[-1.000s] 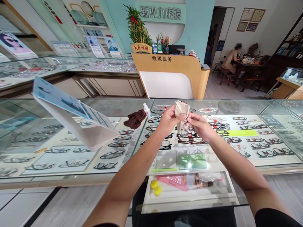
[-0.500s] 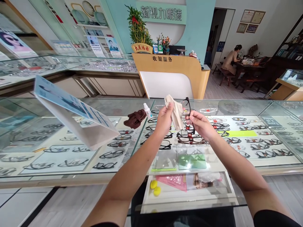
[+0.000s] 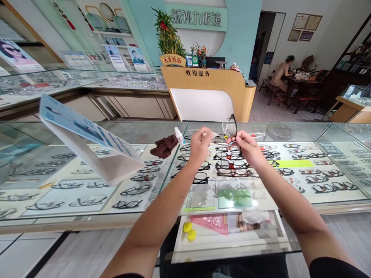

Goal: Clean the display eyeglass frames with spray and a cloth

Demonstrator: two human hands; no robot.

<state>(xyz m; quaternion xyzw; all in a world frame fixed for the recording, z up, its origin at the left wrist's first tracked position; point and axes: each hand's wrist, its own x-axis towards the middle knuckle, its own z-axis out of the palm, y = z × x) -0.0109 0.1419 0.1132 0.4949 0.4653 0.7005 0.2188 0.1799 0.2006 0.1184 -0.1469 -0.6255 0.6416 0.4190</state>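
Above the glass counter, my right hand (image 3: 249, 148) pinches a pair of dark-framed eyeglasses (image 3: 236, 129), held upright on their side. To the left of them, my left hand (image 3: 199, 146) is closed round a beige cloth (image 3: 213, 134), of which a small part shows beyond the fingers. The cloth and the glasses are apart. Left of my left hand, a small white bottle (image 3: 179, 136) stands beside a crumpled dark brown cloth (image 3: 164, 146) on the glass top.
Rows of glasses lie inside the glass display counter (image 3: 304, 127). A folded display card (image 3: 87, 131) stands at the left. Below is a drawer (image 3: 232, 245) with yellow items (image 3: 188, 227). Further back are a wooden reception desk (image 3: 203, 79) and a seated person (image 3: 281, 75).
My left hand has drawn back from the glasses, and the cloth is now bunched up in it rather than spread out. My right hand has turned the glasses slightly.
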